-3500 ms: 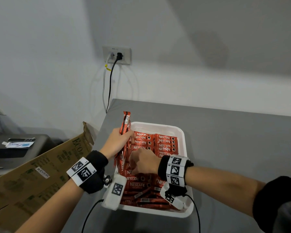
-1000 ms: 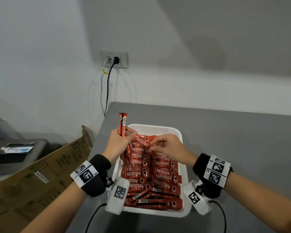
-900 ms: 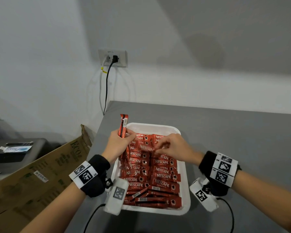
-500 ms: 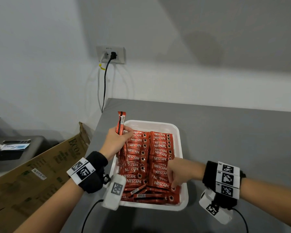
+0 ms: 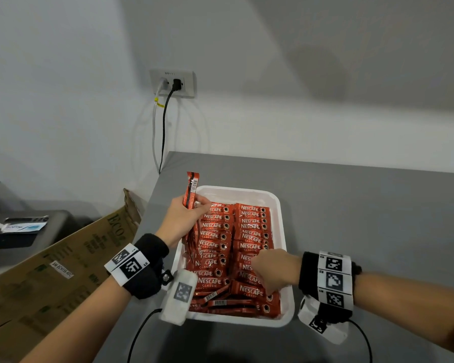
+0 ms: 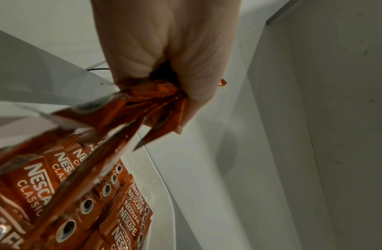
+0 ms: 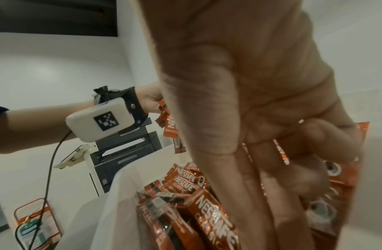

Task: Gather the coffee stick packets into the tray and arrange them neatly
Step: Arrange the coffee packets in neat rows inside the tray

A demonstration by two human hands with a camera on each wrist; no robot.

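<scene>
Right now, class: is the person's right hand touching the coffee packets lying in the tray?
Touching. In the right wrist view the right hand has its straight fingers pressed onto the packets in the white tray.

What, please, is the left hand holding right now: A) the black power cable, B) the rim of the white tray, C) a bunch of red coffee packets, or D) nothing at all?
C: the left hand grips a bunch of red packets upright at the left edge of the tray, and the left wrist view shows its fingers curled round them.
</scene>
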